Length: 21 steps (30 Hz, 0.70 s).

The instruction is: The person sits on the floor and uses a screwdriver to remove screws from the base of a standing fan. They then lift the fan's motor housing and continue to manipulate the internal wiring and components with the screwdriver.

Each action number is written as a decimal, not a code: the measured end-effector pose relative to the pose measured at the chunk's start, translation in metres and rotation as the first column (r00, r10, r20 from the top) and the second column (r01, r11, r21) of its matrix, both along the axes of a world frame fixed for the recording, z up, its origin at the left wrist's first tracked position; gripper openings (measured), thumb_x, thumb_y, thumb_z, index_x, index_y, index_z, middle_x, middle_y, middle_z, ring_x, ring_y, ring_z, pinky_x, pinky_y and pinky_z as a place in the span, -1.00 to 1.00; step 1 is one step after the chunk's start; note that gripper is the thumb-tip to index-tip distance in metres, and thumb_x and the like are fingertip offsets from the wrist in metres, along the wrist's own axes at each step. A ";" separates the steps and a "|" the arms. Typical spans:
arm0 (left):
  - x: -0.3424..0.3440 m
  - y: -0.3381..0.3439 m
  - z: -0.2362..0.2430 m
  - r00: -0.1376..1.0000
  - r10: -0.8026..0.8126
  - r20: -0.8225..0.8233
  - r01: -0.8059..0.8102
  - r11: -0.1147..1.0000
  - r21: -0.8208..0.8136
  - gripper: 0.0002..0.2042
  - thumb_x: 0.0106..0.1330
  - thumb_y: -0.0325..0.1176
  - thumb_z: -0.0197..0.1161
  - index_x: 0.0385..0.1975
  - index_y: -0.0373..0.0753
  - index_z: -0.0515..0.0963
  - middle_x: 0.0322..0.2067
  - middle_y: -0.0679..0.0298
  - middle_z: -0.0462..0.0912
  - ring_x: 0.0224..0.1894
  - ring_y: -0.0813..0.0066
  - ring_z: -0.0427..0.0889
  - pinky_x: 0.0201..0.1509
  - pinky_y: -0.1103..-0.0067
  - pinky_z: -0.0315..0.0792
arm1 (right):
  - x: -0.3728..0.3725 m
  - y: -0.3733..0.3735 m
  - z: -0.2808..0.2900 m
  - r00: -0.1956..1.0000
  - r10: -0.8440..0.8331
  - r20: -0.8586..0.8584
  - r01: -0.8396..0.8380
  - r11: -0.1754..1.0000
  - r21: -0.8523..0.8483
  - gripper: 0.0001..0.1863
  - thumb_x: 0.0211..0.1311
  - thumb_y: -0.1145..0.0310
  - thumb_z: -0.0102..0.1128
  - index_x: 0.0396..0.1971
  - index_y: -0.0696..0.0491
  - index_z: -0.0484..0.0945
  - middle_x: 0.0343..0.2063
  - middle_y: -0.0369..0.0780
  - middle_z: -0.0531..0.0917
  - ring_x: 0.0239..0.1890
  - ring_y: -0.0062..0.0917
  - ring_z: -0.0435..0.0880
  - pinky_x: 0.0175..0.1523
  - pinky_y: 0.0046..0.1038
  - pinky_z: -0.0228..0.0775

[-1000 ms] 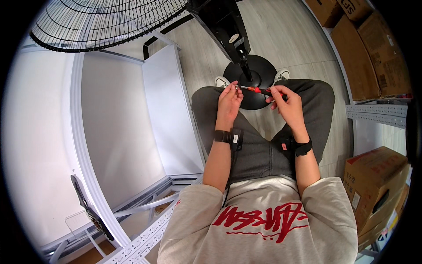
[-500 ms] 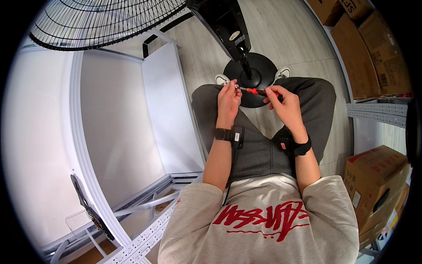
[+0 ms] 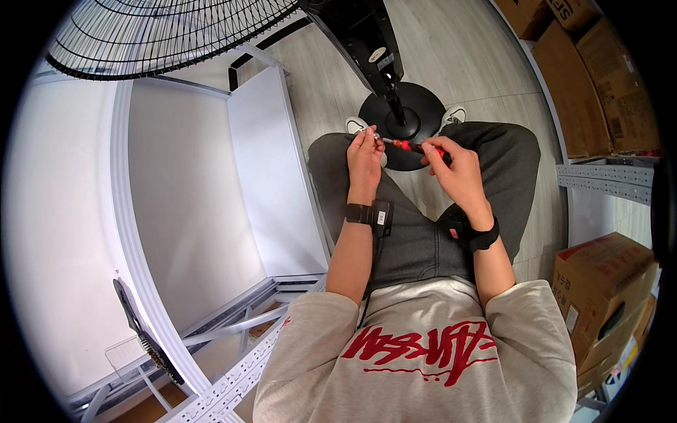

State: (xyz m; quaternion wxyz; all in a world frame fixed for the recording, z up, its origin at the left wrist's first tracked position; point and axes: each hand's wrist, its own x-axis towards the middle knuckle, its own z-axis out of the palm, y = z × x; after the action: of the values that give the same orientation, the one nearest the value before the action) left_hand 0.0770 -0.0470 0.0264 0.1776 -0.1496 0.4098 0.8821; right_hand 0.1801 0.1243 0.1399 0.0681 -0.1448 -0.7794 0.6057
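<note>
Above my knees, my right hand (image 3: 457,169) is closed round the dark handle of a red-and-black screwdriver (image 3: 403,145). The tool points left, its tip end at the fingertips of my left hand (image 3: 364,161). My left fingers pinch a small shiny metal piece (image 3: 376,137), too small to name, which meets the screwdriver's tip. Both hands are over the round black base (image 3: 416,99) of a standing fan. A black strap with a small device sits on each wrist.
The fan's black column (image 3: 363,42) rises ahead, its wire cage (image 3: 176,35) at upper left. White shelving (image 3: 261,169) stands at my left, with a hairbrush (image 3: 144,331) on it. Cardboard boxes (image 3: 603,296) are stacked on my right, more on a rack (image 3: 603,176) beyond.
The hands and screwdriver have barely shifted; the left fingertips and the metal piece have moved very slightly left. The right hand keeps its grip.
</note>
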 end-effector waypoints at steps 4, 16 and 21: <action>0.000 -0.002 0.001 0.999 -0.034 0.019 0.034 0.999 0.017 -0.79 0.39 -0.38 0.15 -0.12 -0.41 0.48 -0.41 0.28 0.51 -0.40 0.59 0.46 -0.26 0.68 0.42 | -0.001 0.000 0.000 1.000 -0.031 0.001 0.031 0.999 -0.041 -0.75 0.29 0.29 0.16 -0.24 0.17 0.61 -0.59 -0.19 0.67 -0.57 -0.61 0.65 -0.43 -0.59 0.43; 0.000 -0.002 0.001 0.999 -0.045 0.022 0.043 0.997 0.057 -0.79 0.36 -0.38 0.19 -0.13 -0.38 0.49 -0.37 0.28 0.52 -0.37 0.58 0.47 -0.25 0.68 0.41 | -0.001 0.000 -0.003 0.999 -0.017 0.032 0.018 0.999 -0.038 -0.75 0.30 0.28 0.15 -0.24 0.18 0.61 -0.59 -0.17 0.68 -0.56 -0.60 0.67 -0.42 -0.60 0.44; 0.000 -0.002 0.000 0.998 -0.066 0.025 0.065 0.997 0.047 -0.79 0.36 -0.39 0.19 -0.13 -0.39 0.49 -0.37 0.28 0.52 -0.37 0.58 0.47 -0.25 0.68 0.41 | -0.001 0.000 -0.003 0.999 -0.019 0.027 0.020 0.999 -0.035 -0.74 0.30 0.28 0.15 -0.23 0.18 0.61 -0.59 -0.17 0.68 -0.57 -0.60 0.67 -0.42 -0.59 0.44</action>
State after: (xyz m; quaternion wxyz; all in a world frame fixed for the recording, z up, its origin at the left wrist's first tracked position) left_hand 0.0769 -0.0493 0.0264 0.2153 -0.1434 0.3916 0.8830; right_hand 0.1789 0.1243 0.1365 0.0612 -0.1616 -0.7680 0.6167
